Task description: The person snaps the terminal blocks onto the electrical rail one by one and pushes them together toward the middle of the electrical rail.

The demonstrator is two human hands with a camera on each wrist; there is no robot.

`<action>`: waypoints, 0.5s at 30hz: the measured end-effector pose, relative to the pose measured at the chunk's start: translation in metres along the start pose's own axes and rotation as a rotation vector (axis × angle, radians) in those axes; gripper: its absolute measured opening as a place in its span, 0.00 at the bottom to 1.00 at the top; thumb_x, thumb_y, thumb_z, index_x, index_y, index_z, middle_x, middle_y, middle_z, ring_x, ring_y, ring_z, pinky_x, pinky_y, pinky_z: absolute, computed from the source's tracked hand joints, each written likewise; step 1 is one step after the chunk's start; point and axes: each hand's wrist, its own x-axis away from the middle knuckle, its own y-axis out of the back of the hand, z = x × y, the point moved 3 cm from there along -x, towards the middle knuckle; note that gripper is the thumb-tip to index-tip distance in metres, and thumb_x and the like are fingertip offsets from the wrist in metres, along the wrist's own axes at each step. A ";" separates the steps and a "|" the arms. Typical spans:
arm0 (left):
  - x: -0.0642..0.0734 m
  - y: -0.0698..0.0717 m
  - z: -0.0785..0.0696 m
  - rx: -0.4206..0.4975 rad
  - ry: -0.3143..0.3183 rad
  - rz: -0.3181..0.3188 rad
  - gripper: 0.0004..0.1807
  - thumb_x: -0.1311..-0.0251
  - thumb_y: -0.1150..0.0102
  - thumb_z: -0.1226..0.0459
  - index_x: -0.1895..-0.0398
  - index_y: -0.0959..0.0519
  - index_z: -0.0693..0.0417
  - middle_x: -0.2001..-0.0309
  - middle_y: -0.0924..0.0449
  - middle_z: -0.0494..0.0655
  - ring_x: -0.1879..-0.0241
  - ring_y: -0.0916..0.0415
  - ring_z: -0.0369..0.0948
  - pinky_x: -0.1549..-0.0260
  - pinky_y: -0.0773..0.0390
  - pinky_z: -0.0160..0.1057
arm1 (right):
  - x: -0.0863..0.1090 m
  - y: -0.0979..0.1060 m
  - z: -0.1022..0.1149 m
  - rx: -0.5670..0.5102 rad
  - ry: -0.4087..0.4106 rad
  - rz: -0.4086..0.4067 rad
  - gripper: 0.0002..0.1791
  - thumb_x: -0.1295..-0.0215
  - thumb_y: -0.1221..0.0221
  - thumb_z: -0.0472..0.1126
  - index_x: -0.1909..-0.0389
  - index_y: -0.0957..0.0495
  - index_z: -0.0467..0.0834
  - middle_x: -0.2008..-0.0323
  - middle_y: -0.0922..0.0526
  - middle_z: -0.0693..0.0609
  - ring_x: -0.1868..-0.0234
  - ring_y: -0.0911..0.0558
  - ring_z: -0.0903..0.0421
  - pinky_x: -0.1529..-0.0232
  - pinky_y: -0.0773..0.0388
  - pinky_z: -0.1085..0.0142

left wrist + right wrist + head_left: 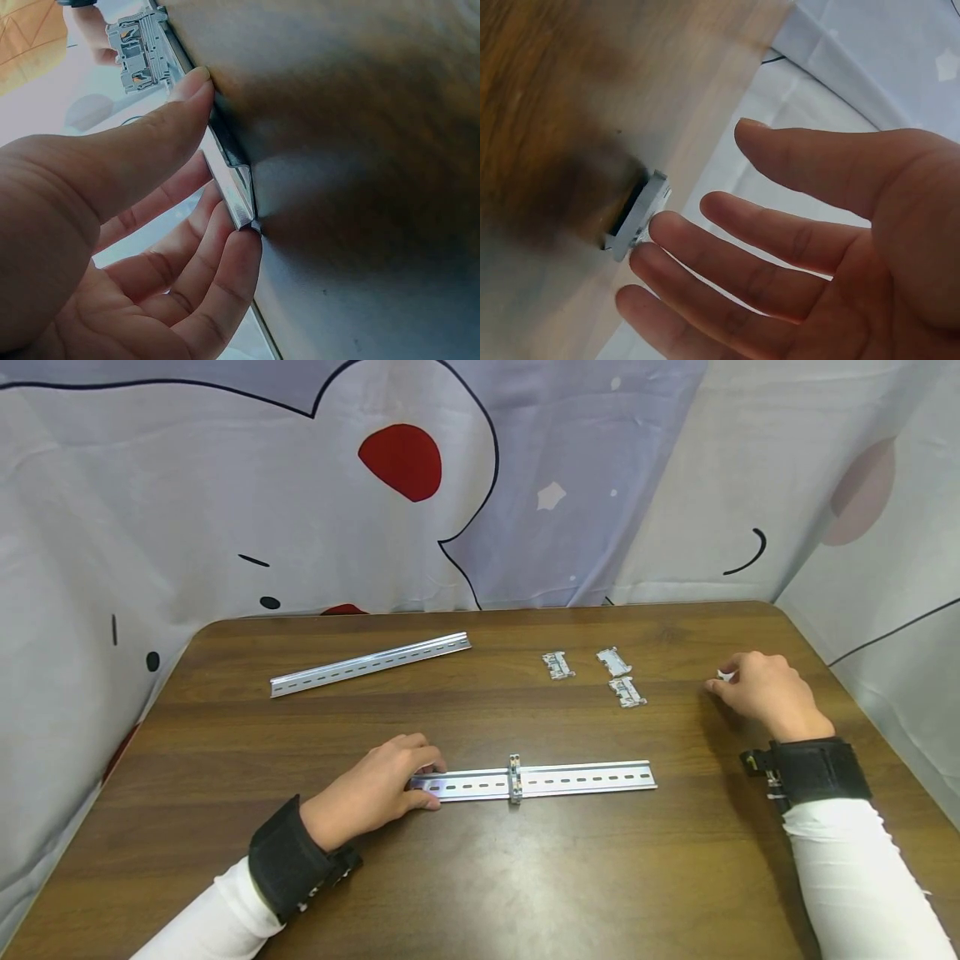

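A slotted metal DIN rail (588, 778) lies on the table, with one terminal block (515, 779) mounted upright across it near the middle. My left hand (378, 785) grips the rail's left end, thumb along the near edge and fingertips at the far edge, as the left wrist view also shows. On the right side of the table, my right hand (765, 692) is over a loose grey terminal block (639, 217). Its thumb stands apart from the block, while some fingertips are close to or touching it; which, I cannot tell.
A second DIN rail (371, 663) lies slanted at the back left. Three loose terminal blocks lie at the back right: one to the left (558, 665), one behind (614, 662), one in front (627, 692). A printed curtain (300, 493) hangs behind the wooden table (600, 877).
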 end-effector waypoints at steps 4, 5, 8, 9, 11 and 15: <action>0.000 0.000 0.000 -0.001 0.000 0.001 0.19 0.50 0.26 0.57 0.56 0.19 0.52 0.62 0.25 0.41 0.64 0.29 0.38 0.65 0.26 0.36 | 0.000 -0.002 -0.003 0.005 -0.025 -0.005 0.29 0.35 0.40 0.53 0.44 0.25 0.34 0.53 0.21 0.29 0.57 0.21 0.29 0.70 0.26 0.43; 0.000 0.000 0.000 -0.001 0.000 0.002 0.19 0.50 0.26 0.57 0.56 0.19 0.52 0.62 0.25 0.41 0.64 0.29 0.38 0.65 0.26 0.36 | 0.000 -0.002 -0.004 0.009 -0.031 -0.002 0.28 0.35 0.40 0.52 0.43 0.25 0.35 0.52 0.22 0.28 0.57 0.22 0.28 0.71 0.26 0.43; 0.000 0.000 -0.001 0.000 0.004 0.003 0.19 0.50 0.26 0.57 0.57 0.19 0.52 0.63 0.25 0.41 0.64 0.29 0.38 0.64 0.26 0.37 | -0.002 -0.005 -0.007 0.024 -0.028 0.026 0.27 0.35 0.40 0.49 0.41 0.25 0.36 0.48 0.27 0.23 0.55 0.23 0.25 0.69 0.26 0.40; 0.000 0.000 -0.001 0.000 0.005 0.004 0.19 0.50 0.26 0.57 0.57 0.19 0.52 0.63 0.25 0.41 0.64 0.29 0.39 0.64 0.26 0.37 | -0.002 -0.006 -0.008 0.029 -0.025 0.036 0.27 0.35 0.40 0.48 0.40 0.25 0.37 0.47 0.28 0.22 0.54 0.24 0.24 0.68 0.26 0.39; 0.000 0.000 -0.001 0.000 0.007 0.005 0.19 0.50 0.26 0.57 0.57 0.19 0.52 0.62 0.25 0.41 0.63 0.29 0.39 0.64 0.26 0.37 | -0.003 -0.007 -0.008 0.036 -0.014 0.054 0.26 0.34 0.40 0.46 0.39 0.26 0.37 0.45 0.30 0.21 0.53 0.25 0.24 0.65 0.26 0.37; 0.000 0.000 0.000 0.003 0.011 0.007 0.19 0.50 0.26 0.57 0.56 0.19 0.52 0.62 0.25 0.41 0.62 0.28 0.39 0.63 0.25 0.38 | -0.003 -0.007 -0.008 0.026 -0.002 0.049 0.23 0.36 0.39 0.44 0.43 0.22 0.37 0.45 0.29 0.22 0.51 0.26 0.24 0.62 0.27 0.36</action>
